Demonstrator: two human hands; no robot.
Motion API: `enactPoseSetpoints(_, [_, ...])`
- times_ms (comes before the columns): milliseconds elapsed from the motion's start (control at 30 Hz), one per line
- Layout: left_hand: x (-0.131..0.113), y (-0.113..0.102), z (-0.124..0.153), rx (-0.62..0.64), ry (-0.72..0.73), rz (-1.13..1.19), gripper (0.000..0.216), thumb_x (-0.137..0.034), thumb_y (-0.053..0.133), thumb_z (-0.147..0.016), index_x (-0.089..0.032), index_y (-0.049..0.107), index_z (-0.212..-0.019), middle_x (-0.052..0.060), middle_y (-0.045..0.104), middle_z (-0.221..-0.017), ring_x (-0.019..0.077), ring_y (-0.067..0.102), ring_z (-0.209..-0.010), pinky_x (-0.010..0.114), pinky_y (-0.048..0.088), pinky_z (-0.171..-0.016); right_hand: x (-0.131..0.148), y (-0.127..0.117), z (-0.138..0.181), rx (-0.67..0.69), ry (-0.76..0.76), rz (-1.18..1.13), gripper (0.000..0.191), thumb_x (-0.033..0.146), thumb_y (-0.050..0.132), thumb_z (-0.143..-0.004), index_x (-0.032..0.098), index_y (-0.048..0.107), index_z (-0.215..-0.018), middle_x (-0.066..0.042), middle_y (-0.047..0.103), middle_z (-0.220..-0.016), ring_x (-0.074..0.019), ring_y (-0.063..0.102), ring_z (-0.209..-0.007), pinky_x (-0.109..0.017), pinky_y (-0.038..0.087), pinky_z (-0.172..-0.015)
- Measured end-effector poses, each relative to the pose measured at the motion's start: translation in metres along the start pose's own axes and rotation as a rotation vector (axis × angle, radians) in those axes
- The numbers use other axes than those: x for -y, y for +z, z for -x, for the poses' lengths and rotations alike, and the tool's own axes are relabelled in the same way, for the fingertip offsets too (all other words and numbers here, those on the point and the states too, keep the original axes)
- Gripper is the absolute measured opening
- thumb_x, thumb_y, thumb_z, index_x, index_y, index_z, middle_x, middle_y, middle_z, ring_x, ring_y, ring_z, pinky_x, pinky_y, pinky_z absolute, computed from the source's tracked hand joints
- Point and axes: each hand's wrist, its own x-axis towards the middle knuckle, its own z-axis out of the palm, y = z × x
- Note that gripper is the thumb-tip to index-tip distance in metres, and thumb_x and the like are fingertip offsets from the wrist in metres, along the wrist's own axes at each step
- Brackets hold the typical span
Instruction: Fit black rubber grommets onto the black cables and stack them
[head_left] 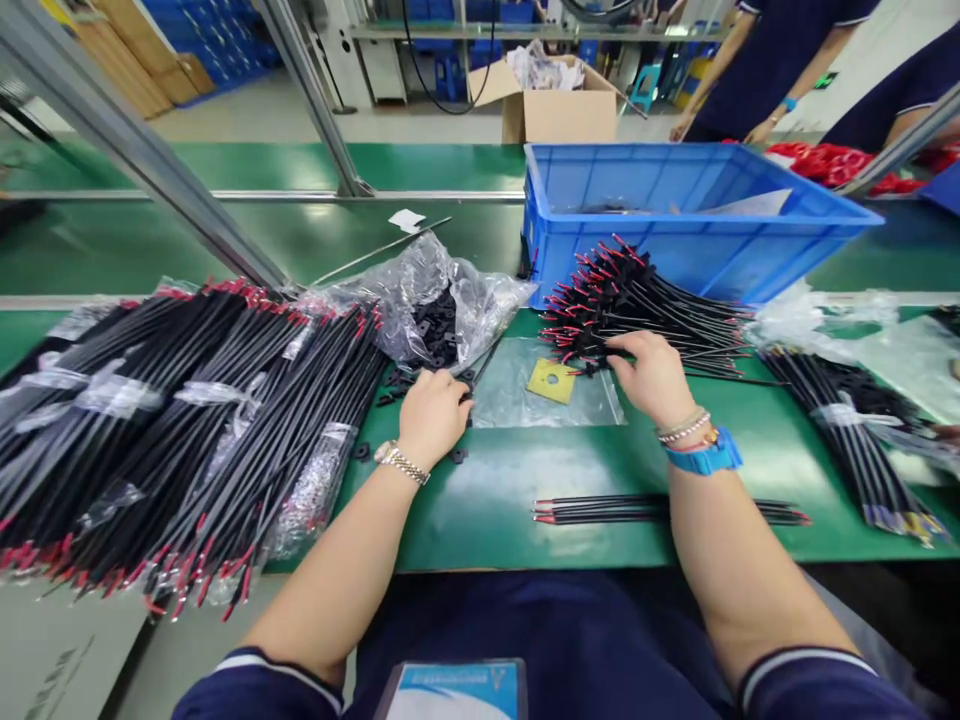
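My left hand [435,415] is at the loose small black plastic pieces [397,385] by the mouth of a clear plastic bag [480,300]. Its fingers curl downward, and their tips are hidden. More of the black pieces [436,335] fill the bag. My right hand [652,378] pinches at the near edge of a heap of black cables [690,320] with red tips and black pieces at one end. A single black cable [739,379] runs out to the right from under this hand. Between my hands, a yellow square with a hole [551,381] lies on a flat clear bag [502,400].
Tied bundles of red-tipped black cables [247,400] cover the left side. Several loose cables [600,510] lie near the front edge. A blue crate [705,240] stands behind the heap, and another tied bundle [855,430] lies right. Metal posts [315,95] rise behind. Co-workers [765,70] stand across.
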Motion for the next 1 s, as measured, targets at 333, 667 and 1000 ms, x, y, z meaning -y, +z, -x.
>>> enactPoseSetpoints(333, [0.001,-0.008,0.001,-0.097,-0.012,0.157,0.002,-0.018,0.054,-0.076,-0.017,0.056,-0.075,0.006,0.059,-0.084,0.0245,0.049,-0.085,0.036,0.042,-0.076,0.078,-0.036,0.069,0.843,-0.491,0.039,0.009,0.017,0.053,-0.077,0.016,0.059,-0.083,-0.007,0.06,-0.085,-0.0176,0.056,-0.077,-0.027,0.041,-0.066])
enactPoseSetpoints(667, [-0.004,-0.013,0.007,-0.225,-0.266,0.979,0.022,-0.027,0.052,-0.077,-0.017,0.053,-0.097,0.0,0.06,-0.078,0.012,0.061,-0.062,0.022,0.049,-0.059,0.054,-0.014,0.067,0.704,-0.376,-0.178,0.01,0.01,0.046,-0.075,0.016,0.054,-0.075,-0.003,0.056,-0.075,-0.0118,0.049,-0.066,-0.023,0.039,-0.064])
enactPoseSetpoints(1000, [-0.011,-0.016,0.004,-0.038,-0.386,1.374,0.042,-0.025,0.055,-0.072,-0.009,0.053,-0.112,0.006,0.066,-0.079,0.0147,0.063,-0.069,0.03,0.053,-0.071,0.048,0.038,0.007,0.202,-0.173,-0.092,0.017,0.011,0.045,-0.081,0.016,0.059,-0.087,-0.007,0.057,-0.088,-0.0155,0.052,-0.081,-0.025,0.04,-0.073])
